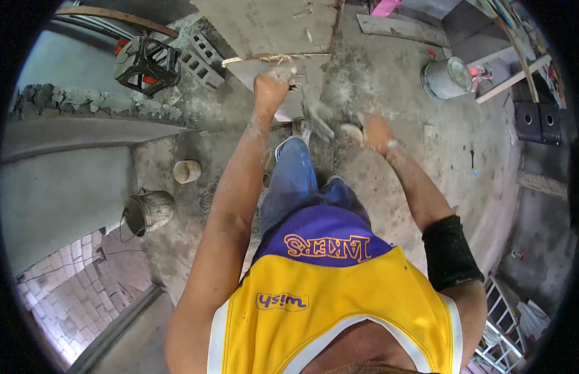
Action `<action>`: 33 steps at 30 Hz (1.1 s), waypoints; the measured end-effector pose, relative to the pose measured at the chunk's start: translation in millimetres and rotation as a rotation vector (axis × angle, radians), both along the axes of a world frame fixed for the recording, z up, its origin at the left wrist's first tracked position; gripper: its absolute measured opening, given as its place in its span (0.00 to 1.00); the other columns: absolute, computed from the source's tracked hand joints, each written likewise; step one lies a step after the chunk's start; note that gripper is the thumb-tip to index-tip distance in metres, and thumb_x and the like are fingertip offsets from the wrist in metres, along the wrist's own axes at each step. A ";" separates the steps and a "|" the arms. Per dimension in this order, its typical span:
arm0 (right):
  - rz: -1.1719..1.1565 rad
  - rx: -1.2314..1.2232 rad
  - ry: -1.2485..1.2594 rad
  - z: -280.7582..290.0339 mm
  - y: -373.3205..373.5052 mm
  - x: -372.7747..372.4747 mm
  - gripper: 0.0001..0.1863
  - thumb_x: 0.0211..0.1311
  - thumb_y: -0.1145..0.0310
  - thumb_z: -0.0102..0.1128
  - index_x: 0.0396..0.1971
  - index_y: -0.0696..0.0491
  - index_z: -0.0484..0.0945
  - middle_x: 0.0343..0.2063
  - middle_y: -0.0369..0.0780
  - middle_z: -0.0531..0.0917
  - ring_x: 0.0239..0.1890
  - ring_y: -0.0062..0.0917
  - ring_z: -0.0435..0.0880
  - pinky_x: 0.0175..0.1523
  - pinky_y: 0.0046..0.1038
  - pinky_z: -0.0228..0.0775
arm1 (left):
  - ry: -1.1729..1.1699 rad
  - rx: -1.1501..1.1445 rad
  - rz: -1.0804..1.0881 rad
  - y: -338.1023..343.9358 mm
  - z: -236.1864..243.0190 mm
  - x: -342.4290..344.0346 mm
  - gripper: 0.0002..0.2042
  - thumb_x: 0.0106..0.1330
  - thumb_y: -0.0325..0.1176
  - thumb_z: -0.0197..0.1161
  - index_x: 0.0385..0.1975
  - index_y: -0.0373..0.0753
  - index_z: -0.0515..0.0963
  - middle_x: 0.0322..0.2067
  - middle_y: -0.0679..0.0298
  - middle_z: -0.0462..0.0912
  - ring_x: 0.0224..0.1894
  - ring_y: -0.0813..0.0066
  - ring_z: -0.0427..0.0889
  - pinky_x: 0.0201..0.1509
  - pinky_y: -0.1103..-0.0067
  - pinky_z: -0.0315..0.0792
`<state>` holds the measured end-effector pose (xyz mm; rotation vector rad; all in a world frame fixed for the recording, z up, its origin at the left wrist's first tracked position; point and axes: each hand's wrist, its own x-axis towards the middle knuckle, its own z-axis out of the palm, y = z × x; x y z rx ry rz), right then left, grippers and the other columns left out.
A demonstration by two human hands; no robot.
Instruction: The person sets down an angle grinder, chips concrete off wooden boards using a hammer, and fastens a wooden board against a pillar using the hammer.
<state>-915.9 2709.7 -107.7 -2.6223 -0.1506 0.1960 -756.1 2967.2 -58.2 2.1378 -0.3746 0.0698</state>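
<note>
My left hand (274,92) is closed in a fist by the near edge of a large grey board (271,28). What its fingers hold is mostly hidden; a pale flat piece (289,109) shows just below it. To the right, my right hand (378,134) is wrapped round the handle of a trowel-like tool. The tool's grey, mortar-smeared blade (317,115) points left, toward my left hand. Both arms reach forward over my legs.
At left stand a bucket (149,213), a small pot (187,171), a plastic stool (146,65) and hollow blocks (202,62) beside a rough-edged low wall (96,103). A metal bucket (448,79) and plank (401,28) lie at far right. A ladder (504,324) is near right.
</note>
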 end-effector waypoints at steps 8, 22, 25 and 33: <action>0.044 -0.271 0.155 65.2 -22.0 39.4 0.41 0.56 0.29 0.52 0.48 0.56 0.79 0.33 0.49 0.85 0.33 0.46 0.85 0.41 0.44 0.77 | -0.167 0.139 -0.079 14.4 -18.4 14.4 0.13 0.64 0.42 0.62 0.27 0.38 0.84 0.26 0.58 0.85 0.28 0.57 0.84 0.35 0.68 0.75; 0.069 -0.116 0.233 59.1 -3.1 16.7 0.38 0.60 0.33 0.51 0.54 0.52 0.78 0.43 0.52 0.83 0.48 0.50 0.81 0.56 0.43 0.72 | -0.014 0.011 -0.040 10.6 -3.8 10.2 0.14 0.65 0.42 0.61 0.32 0.37 0.85 0.26 0.57 0.86 0.29 0.63 0.85 0.36 0.71 0.75; 0.182 0.078 -0.019 43.6 0.3 -14.3 0.42 0.57 0.30 0.51 0.58 0.52 0.74 0.44 0.53 0.83 0.48 0.51 0.82 0.58 0.44 0.69 | 0.016 0.052 -0.038 8.3 2.2 2.0 0.15 0.65 0.43 0.62 0.30 0.36 0.84 0.25 0.57 0.86 0.28 0.62 0.85 0.36 0.70 0.75; 0.069 -0.152 -0.001 17.2 -25.5 16.1 0.45 0.56 0.27 0.49 0.55 0.55 0.76 0.32 0.51 0.85 0.39 0.49 0.84 0.50 0.46 0.74 | 0.045 0.048 -0.056 5.1 -0.7 8.9 0.15 0.64 0.43 0.63 0.28 0.35 0.84 0.25 0.56 0.86 0.28 0.61 0.84 0.37 0.71 0.75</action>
